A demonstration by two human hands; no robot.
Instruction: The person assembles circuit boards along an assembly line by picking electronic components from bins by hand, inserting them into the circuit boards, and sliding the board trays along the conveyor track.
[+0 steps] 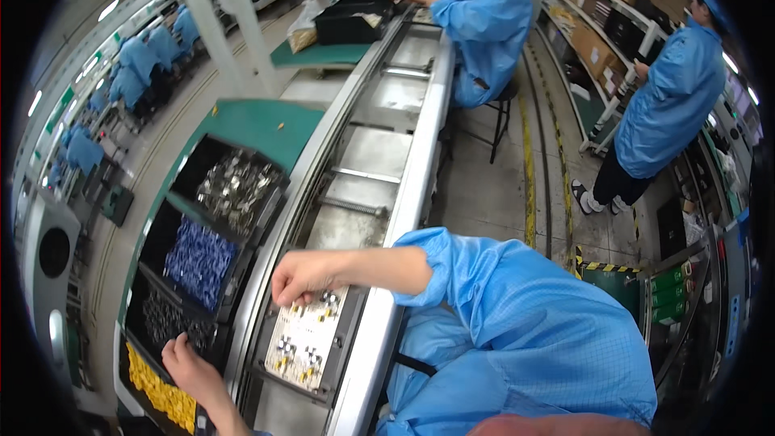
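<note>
My right hand point(305, 276) is over the far end of a white circuit board point(300, 345), its fingers pinched together. Whatever is between those fingertips is too small or hidden to name. The board lies in a dark frame point(335, 367) on the conveyor line and carries small black, yellow and silver parts. To the left, my left hand point(192, 369) hovers at the near edge of a black bin of small dark parts point(171, 319). Its fingers are loosely bent and a little apart, with nothing visible in them. Beside that hand is a bin of yellow parts point(157, 387).
Farther along the left stand bins of blue parts point(200, 262) and metal parts point(240, 186) on a green surface point(266, 129). The conveyor's metal rail point(420, 169) runs away from me. A seated co-worker point(488, 24) works farther up; another person point(674, 97) stands by shelves at right.
</note>
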